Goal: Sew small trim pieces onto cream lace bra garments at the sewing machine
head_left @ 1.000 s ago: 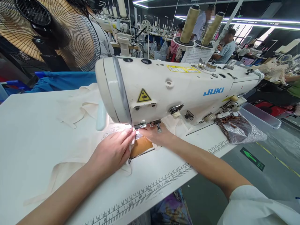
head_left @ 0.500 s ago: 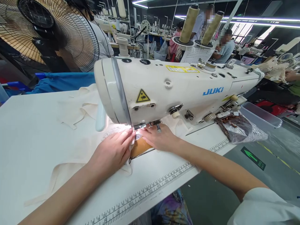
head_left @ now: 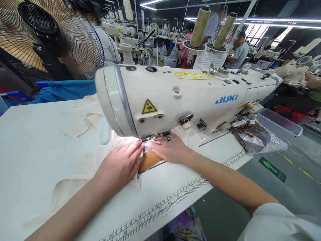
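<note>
Under the lit needle area of a white JUKI sewing machine (head_left: 160, 97) lies a thin cream fabric (head_left: 72, 182), spread leftward over the table. My left hand (head_left: 119, 164) is closed on the fabric left of the presser foot, fingers together and tips close to it. To the right of the foot, my right hand (head_left: 173, 149) has its thumb and fingers on the cloth, partly covered by the machine head. Between both hands shows a tan plate (head_left: 149, 160) in the machine bed. The needle and the exact seam are hidden.
A printed ruler (head_left: 160, 209) runs along the table's front edge. At the right lie a plastic bag of brown pieces (head_left: 258, 137) and a clear bin (head_left: 281, 124). Two thread cones (head_left: 200, 26) rise behind the machine; a large fan (head_left: 47, 36) stands left. Co-workers sit farther back.
The camera view has shifted slightly, so the machine appears a little lower and more to the left. Both hands keep nearly the same place on the fabric beside the presser foot.
</note>
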`<state>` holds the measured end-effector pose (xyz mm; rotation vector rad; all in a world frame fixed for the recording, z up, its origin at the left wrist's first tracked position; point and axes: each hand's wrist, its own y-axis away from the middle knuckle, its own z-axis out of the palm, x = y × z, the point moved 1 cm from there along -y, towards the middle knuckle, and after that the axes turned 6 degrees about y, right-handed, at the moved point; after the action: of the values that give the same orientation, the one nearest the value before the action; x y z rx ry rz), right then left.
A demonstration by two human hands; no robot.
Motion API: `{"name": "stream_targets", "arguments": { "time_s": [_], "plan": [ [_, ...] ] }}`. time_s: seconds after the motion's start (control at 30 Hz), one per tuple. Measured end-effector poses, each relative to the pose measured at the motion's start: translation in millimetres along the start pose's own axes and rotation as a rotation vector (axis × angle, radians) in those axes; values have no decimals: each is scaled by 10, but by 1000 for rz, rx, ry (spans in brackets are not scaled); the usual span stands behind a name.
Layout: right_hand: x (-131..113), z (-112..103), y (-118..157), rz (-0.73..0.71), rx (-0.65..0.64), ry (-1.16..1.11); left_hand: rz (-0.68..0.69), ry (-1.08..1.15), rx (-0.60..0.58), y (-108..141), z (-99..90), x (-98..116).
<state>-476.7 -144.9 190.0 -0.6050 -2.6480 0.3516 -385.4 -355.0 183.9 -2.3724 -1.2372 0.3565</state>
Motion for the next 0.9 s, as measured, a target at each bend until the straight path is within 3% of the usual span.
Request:
{"name": "stream_targets", "arguments": {
  "time_s": [0.47, 0.9],
  "plan": [
    [18, -3, -2, 8, -19, -45, -21, 27, -8, 7, 3, -1],
    [11, -55, -26, 12, -116, -53, 14, -26, 0, 21, 13, 2]
  ]
}}
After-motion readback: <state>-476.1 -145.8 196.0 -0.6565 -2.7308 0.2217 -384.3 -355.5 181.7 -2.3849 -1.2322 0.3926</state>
